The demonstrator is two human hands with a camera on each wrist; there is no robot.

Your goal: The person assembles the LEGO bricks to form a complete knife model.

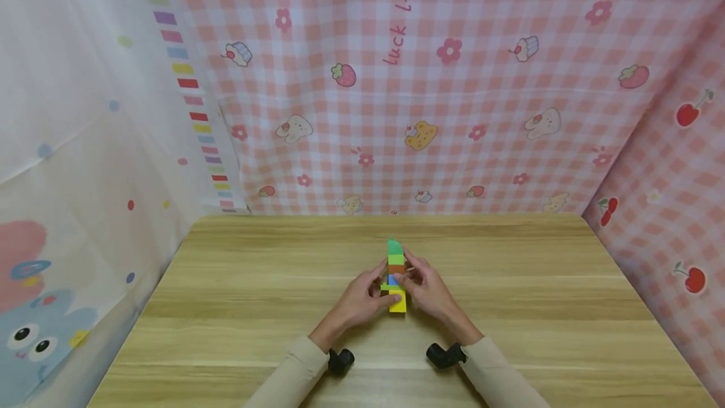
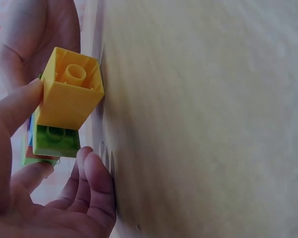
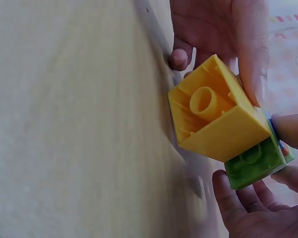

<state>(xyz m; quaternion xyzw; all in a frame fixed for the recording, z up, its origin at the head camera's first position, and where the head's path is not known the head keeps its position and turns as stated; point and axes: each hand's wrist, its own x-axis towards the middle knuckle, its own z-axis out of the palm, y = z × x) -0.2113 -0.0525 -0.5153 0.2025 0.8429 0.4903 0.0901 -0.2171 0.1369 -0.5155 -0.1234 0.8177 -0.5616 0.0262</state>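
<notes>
Both hands hold a stack of toy building blocks (image 1: 396,259) at the middle of the table. At its near end is a yellow block (image 2: 72,104), its hollow underside facing the wrist cameras. Behind that comes a green block (image 3: 256,163) jutting out to one side, then blue, orange-brown and light green ones. A green curved block (image 1: 394,247) forms the far end. My left hand (image 1: 359,298) grips the stack with its thumb on the yellow block. My right hand (image 1: 432,291) pinches it farther up, thumb by the blue block. Whether the stack touches the table, I cannot tell.
The wood-grain table (image 1: 255,307) reaches back to a pink checked cloth (image 1: 362,106). Patterned cloths hang at the left and right sides. A black wrist camera (image 1: 341,362) sits at the left cuff, another black camera (image 1: 445,355) at the right.
</notes>
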